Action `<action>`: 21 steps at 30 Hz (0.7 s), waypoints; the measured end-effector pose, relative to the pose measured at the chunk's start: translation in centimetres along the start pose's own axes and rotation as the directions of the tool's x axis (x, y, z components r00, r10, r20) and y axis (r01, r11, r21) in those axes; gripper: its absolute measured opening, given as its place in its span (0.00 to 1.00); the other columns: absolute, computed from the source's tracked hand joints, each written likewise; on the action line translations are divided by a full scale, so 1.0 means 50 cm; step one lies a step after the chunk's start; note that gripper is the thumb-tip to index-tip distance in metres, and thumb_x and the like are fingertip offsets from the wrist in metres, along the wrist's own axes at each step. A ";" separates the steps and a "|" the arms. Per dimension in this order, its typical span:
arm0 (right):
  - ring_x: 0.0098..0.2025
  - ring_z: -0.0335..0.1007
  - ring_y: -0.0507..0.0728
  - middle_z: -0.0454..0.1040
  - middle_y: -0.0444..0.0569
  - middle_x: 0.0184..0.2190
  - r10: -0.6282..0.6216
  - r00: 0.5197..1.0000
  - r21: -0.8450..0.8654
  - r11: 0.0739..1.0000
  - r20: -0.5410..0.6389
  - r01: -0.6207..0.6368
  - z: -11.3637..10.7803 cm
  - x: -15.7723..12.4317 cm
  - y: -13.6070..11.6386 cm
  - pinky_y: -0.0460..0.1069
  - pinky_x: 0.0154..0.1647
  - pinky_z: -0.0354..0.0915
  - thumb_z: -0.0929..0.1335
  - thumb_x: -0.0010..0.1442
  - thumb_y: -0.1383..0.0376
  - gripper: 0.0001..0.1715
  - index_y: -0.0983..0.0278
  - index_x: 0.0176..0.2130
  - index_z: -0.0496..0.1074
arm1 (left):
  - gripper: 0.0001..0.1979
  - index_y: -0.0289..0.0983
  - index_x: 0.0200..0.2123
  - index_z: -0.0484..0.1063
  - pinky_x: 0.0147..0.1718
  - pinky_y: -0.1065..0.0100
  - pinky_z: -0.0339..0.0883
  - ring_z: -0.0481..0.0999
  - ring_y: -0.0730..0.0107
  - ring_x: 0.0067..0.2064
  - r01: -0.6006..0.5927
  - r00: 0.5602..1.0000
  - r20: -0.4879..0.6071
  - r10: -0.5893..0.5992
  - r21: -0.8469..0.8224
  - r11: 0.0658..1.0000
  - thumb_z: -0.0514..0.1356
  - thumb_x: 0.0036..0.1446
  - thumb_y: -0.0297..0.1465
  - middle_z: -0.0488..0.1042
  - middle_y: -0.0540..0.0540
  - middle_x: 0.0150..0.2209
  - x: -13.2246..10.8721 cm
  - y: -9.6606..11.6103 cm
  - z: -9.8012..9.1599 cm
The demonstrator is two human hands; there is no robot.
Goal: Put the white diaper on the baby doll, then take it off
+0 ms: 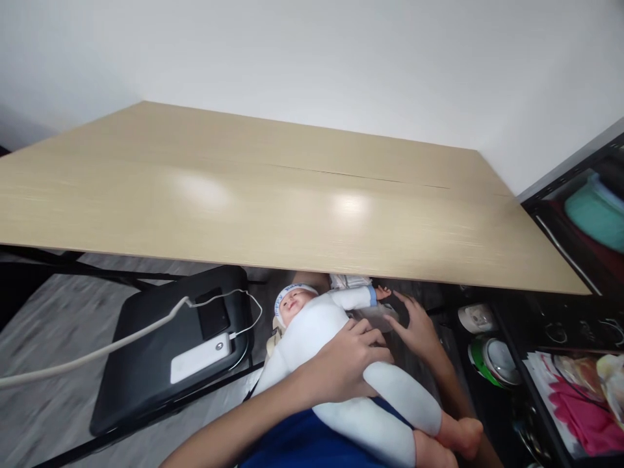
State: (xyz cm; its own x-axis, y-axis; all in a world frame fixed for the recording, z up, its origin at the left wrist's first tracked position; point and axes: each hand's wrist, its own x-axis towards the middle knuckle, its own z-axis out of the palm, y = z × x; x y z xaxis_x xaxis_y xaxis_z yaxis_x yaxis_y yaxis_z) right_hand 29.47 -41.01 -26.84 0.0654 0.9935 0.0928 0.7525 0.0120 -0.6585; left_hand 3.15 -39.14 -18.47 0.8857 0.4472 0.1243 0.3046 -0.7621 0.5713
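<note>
In the head view, my only one, I take the table [292,214] as my landmark, its pale wooden top stretching across the middle. I have the doll [312,328] just on the near side of the table's front edge, face up and slanting, its head nearest that edge and its feet away from it, toward the right. It wears a white suit and a lettered headband [285,297], over blue cloth [297,448]. My left hand [353,361] lies across the doll's middle, fingers half bent against it; I can't tell whether it grips. My right hand [414,325], just below the table's front edge, is empty, thumb and fingers curved well apart, near the doll's small outstretched hand. Below the table's left part I see a black stool [141,364] bearing a white power bank [199,359], a dark phone [214,316] and a pale cable [107,350]. Below its right end stands a green-banded jar [502,364], with pink cloth [580,416] farther right.
</note>
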 end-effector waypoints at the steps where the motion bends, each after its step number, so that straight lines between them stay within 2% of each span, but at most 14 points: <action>1: 0.68 0.75 0.72 0.78 0.59 0.66 -0.038 0.999 -0.015 0.999 -0.010 0.038 -0.015 0.002 -0.022 0.71 0.71 0.71 0.71 0.71 0.53 0.33 0.57 0.70 0.74 | 0.18 0.46 0.55 0.81 0.53 0.56 0.66 0.77 0.52 0.56 -0.002 1.000 -0.005 0.002 -0.028 1.000 0.70 0.67 0.46 0.82 0.46 0.55 0.000 -0.002 0.005; 3: 0.68 0.75 0.71 0.78 0.58 0.67 -0.147 0.987 -0.009 0.989 0.066 0.148 -0.032 0.022 -0.075 0.69 0.71 0.71 0.71 0.71 0.58 0.31 0.55 0.70 0.75 | 0.17 0.46 0.55 0.82 0.55 0.54 0.66 0.77 0.50 0.58 0.001 1.000 -0.005 -0.001 -0.071 0.997 0.71 0.66 0.45 0.83 0.46 0.56 0.001 -0.006 0.013; 6: 0.72 0.71 0.70 0.76 0.57 0.71 -0.263 0.919 0.010 0.962 0.296 0.272 -0.023 0.080 -0.153 0.69 0.75 0.66 0.72 0.69 0.64 0.35 0.55 0.73 0.73 | 0.16 0.45 0.53 0.82 0.59 0.53 0.67 0.79 0.50 0.58 0.005 1.000 0.003 -0.005 -0.110 0.994 0.72 0.65 0.43 0.84 0.46 0.53 0.005 -0.004 0.013; 8: 0.72 0.70 0.70 0.76 0.59 0.70 -0.217 0.873 -0.058 0.962 0.437 0.268 0.001 0.120 -0.191 0.67 0.76 0.64 0.74 0.67 0.66 0.36 0.58 0.72 0.73 | 0.16 0.45 0.52 0.83 0.65 0.53 0.66 0.80 0.52 0.57 -0.001 1.000 -0.027 -0.003 -0.156 0.988 0.73 0.63 0.42 0.85 0.45 0.52 0.005 0.005 -0.001; 10: 0.69 0.74 0.70 0.78 0.61 0.67 -0.132 0.839 -0.165 0.953 0.528 0.253 0.027 0.148 -0.216 0.64 0.73 0.67 0.75 0.66 0.68 0.32 0.61 0.67 0.77 | 0.20 0.45 0.55 0.83 0.67 0.53 0.67 0.80 0.52 0.58 0.001 0.995 -0.100 -0.023 -0.213 0.977 0.74 0.64 0.44 0.84 0.44 0.54 -0.004 0.018 -0.026; 12: 0.64 0.77 0.69 0.80 0.61 0.62 -0.107 0.816 -0.225 0.934 0.568 0.279 0.047 0.157 -0.229 0.61 0.67 0.71 0.73 0.68 0.67 0.25 0.63 0.63 0.79 | 0.23 0.48 0.62 0.79 0.65 0.53 0.70 0.79 0.51 0.60 0.018 0.979 -0.191 -0.071 -0.266 0.964 0.71 0.68 0.48 0.83 0.43 0.58 -0.030 0.026 -0.049; 14: 0.60 0.78 0.67 0.81 0.59 0.59 -0.147 0.815 -0.228 0.919 0.561 0.322 0.058 0.152 -0.233 0.58 0.62 0.73 0.70 0.71 0.66 0.19 0.63 0.59 0.80 | 0.22 0.50 0.67 0.75 0.63 0.53 0.74 0.80 0.52 0.61 0.061 0.937 -0.310 -0.161 -0.306 0.950 0.64 0.75 0.47 0.82 0.42 0.60 -0.083 0.022 -0.054; 15: 0.60 0.78 0.67 0.81 0.58 0.58 -0.168 0.821 -0.225 0.915 0.545 0.336 0.061 0.146 -0.232 0.57 0.62 0.72 0.70 0.72 0.65 0.17 0.62 0.58 0.80 | 0.19 0.51 0.67 0.74 0.62 0.53 0.75 0.81 0.52 0.60 0.104 0.895 -0.382 -0.230 -0.322 0.941 0.60 0.77 0.45 0.82 0.42 0.60 -0.118 0.012 -0.047; 16: 0.59 0.77 0.66 0.81 0.57 0.57 -0.184 0.832 -0.225 0.912 0.524 0.344 0.062 0.140 -0.231 0.57 0.61 0.72 0.69 0.72 0.65 0.16 0.62 0.57 0.80 | 0.17 0.51 0.65 0.74 0.62 0.52 0.76 0.81 0.52 0.60 0.170 0.827 -0.460 -0.323 -0.343 0.924 0.56 0.79 0.43 0.82 0.42 0.59 -0.159 -0.002 -0.032; 18: 0.59 0.76 0.65 0.81 0.56 0.56 -0.209 0.851 -0.229 0.908 0.481 0.352 0.065 0.128 -0.228 0.56 0.62 0.70 0.68 0.73 0.67 0.15 0.60 0.55 0.81 | 0.15 0.48 0.59 0.76 0.63 0.46 0.75 0.80 0.49 0.61 0.376 0.640 -0.549 -0.537 -0.386 0.842 0.54 0.79 0.42 0.81 0.39 0.59 -0.249 -0.041 0.014; 19: 0.59 0.76 0.64 0.81 0.55 0.55 -0.220 0.859 -0.228 0.907 0.462 0.354 0.067 0.123 -0.226 0.56 0.61 0.70 0.68 0.73 0.67 0.15 0.60 0.54 0.81 | 0.16 0.46 0.59 0.76 0.65 0.42 0.74 0.79 0.45 0.63 0.487 0.548 -0.536 -0.642 -0.420 0.766 0.57 0.77 0.45 0.79 0.37 0.60 -0.293 -0.061 0.041; 21: 0.58 0.75 0.64 0.81 0.54 0.54 -0.239 0.874 -0.220 0.909 0.424 0.355 0.073 0.119 -0.224 0.55 0.60 0.70 0.67 0.73 0.68 0.15 0.60 0.54 0.81 | 0.25 0.42 0.61 0.74 0.64 0.37 0.74 0.78 0.40 0.63 0.635 0.382 -0.438 -0.814 -0.515 0.576 0.61 0.71 0.51 0.78 0.35 0.61 -0.364 -0.097 0.093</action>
State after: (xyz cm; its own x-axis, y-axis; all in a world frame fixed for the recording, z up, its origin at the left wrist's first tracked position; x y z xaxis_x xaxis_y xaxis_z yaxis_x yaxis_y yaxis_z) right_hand 19.02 -34.81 -21.66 -0.4007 0.9129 -0.0781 0.8509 0.3392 -0.4012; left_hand -12.84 -45.76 -27.28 -0.0628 0.9961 -0.0619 0.5573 0.0864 0.8258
